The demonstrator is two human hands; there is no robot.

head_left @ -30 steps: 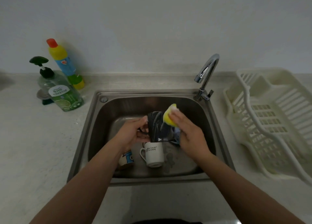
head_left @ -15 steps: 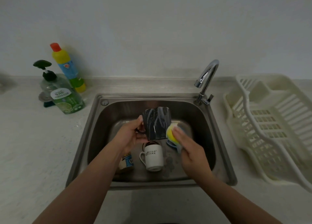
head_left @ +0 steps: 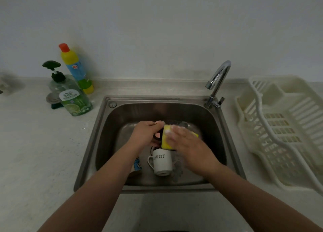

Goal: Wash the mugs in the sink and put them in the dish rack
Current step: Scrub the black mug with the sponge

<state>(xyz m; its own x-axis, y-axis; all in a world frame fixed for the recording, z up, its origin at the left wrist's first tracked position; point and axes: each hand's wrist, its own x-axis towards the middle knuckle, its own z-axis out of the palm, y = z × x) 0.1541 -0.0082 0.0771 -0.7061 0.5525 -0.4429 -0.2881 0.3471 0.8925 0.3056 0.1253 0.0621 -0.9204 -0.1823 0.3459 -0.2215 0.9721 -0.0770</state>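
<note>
Where hands meet, dark mug [head_left: 176, 123] mostly hidden.

One camera on my head, looking forward and down.

It looks from above at the sink [head_left: 158, 109], which lies in the middle and near, at the reach of my arms. The wide angle also takes the desk [head_left: 35, 153] on both sides, the wall behind, and the dish rack [head_left: 283, 132] at the right edge.

Left hand [head_left: 146, 133] gripping dark mug [head_left: 175, 123], right hand [head_left: 187, 144] pressing sponge [head_left: 166, 141]
</note>
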